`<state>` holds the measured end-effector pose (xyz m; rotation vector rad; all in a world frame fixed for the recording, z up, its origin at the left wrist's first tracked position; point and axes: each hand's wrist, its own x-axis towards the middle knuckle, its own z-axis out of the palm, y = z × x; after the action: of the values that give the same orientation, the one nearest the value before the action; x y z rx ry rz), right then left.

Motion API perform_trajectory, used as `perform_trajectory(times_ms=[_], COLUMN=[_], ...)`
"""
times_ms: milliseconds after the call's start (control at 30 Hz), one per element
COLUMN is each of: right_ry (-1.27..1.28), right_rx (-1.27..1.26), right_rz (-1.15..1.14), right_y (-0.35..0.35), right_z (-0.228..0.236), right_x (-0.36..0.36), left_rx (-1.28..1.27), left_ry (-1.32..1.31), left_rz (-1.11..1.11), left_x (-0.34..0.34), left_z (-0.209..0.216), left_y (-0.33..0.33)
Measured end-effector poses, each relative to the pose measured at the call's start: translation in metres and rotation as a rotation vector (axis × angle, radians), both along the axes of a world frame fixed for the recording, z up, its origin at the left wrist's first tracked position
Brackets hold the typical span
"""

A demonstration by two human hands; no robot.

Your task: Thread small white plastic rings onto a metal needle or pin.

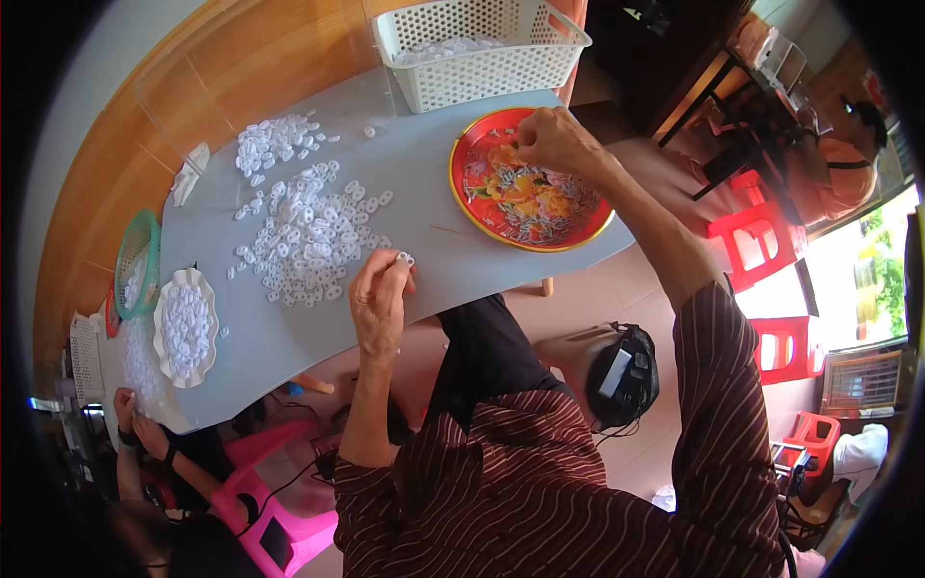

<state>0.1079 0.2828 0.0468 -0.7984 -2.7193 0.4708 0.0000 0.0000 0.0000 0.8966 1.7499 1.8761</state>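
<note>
My left hand (379, 297) is closed at the table's front edge, pinching a small white plastic piece with holes (406, 258) between thumb and fingertips. Over the red floral tray (462, 197), my right hand (559, 142) is closed with its fingertips pointing down. Whatever those fingers hold, if anything, is hidden. Many small grey metal pieces (549, 229), perhaps screws or pins, lie scattered in the tray. Left of the tray, a large heap of similar white plastic pieces (313, 231) spreads over the grey table (424, 183). A smaller pile (270, 143) sits behind it.
A white perforated basket (491, 77) with white pieces stands at the back. At left are a scalloped white dish (183, 328) of pieces and a green basket (138, 255). Another person's hands (140, 424) are at the left end. A black bag (624, 376) sits below.
</note>
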Motion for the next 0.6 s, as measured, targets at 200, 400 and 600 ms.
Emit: perform_trajectory(times_ms=[200, 400, 600], right_ry=[-0.019, -0.002, -0.115], right_rx=[-0.087, -0.040, 0.101], right_rz=[0.099, 0.168, 0.132], right_y=[-0.002, -0.011, -0.010], right_z=[-0.007, -0.014, -0.013], right_x=[-0.011, -0.021, -0.028], left_rx=[-0.042, -0.038, -0.039], left_ry=[0.044, 0.030, 0.048], left_rz=[0.002, -0.014, -0.008], left_x=[0.001, 0.001, 0.002], left_z=[0.004, 0.002, 0.004], left_y=[-0.006, -0.003, -0.002])
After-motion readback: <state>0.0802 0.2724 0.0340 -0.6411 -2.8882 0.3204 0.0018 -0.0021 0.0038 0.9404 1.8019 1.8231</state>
